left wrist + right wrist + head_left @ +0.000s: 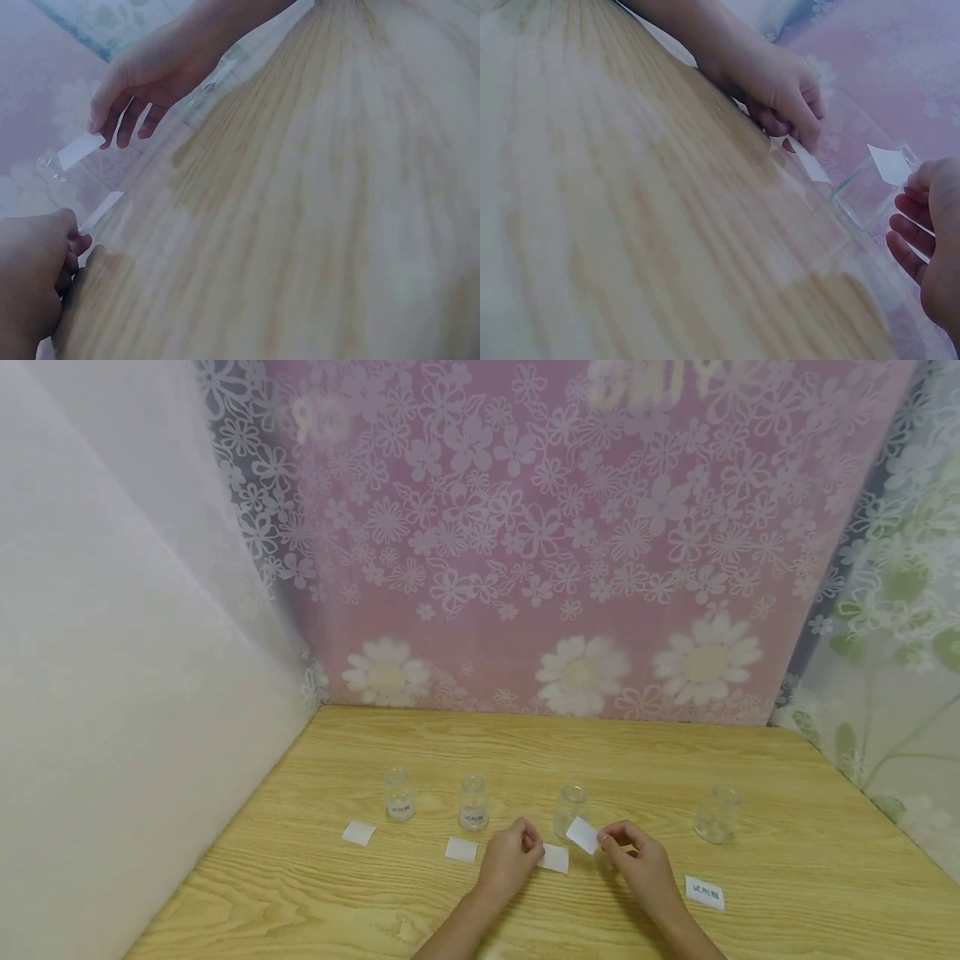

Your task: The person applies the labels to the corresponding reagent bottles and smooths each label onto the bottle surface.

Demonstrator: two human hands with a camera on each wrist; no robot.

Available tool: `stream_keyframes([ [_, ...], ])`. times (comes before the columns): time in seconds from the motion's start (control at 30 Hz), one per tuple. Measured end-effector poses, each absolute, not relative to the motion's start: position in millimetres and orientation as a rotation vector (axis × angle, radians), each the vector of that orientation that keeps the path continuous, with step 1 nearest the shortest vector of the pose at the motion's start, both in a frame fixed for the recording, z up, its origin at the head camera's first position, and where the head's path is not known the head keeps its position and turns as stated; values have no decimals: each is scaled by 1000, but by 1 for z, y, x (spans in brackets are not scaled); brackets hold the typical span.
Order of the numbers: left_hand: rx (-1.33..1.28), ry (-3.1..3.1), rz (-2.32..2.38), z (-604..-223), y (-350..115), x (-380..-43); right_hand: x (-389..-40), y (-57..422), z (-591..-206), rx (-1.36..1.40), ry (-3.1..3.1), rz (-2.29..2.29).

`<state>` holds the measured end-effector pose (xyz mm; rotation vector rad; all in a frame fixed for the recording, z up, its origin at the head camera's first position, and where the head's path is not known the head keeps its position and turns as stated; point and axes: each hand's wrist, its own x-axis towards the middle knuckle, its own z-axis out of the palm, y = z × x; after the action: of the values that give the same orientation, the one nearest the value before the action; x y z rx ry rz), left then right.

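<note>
Between thumb and forefinger, my right hand [639, 864] pinches a white label [582, 835], its blank face toward the head camera. The label is held up just in front of a clear glass bottle [573, 798] and hides part of it. To the left, my left hand [512, 862] has curled fingers pinching the left edge of a white backing paper [555, 858] low at the tabletop. The right wrist view shows this backing paper [810, 163] below the left fingertips, and the raised label [889, 164] at the right fingertips.
Two glass bottles [400, 793] [473, 802] on the left bear printed labels. Blank white papers [358, 832] [461, 849] lie before them. On the right stand an unlabelled glass bottle [717, 815] and, nearer, a printed label [705, 892] on the wooden table [300, 893].
</note>
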<state>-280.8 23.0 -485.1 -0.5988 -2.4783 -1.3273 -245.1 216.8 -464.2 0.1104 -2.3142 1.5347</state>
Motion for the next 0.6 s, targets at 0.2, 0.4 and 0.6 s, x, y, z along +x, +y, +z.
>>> stream_keyframes([
  [0.2,-637,-2524,-1208,-487,23,-280,-245,218,-465,112,-2311,1560],
  [0.4,-622,-2545,-1155,-490,23,-282,-245,218,-465,113,-2316,1567],
  [0.6,-633,-2531,-1140,-490,24,-282,-247,219,-466,95,-2338,1555],
])
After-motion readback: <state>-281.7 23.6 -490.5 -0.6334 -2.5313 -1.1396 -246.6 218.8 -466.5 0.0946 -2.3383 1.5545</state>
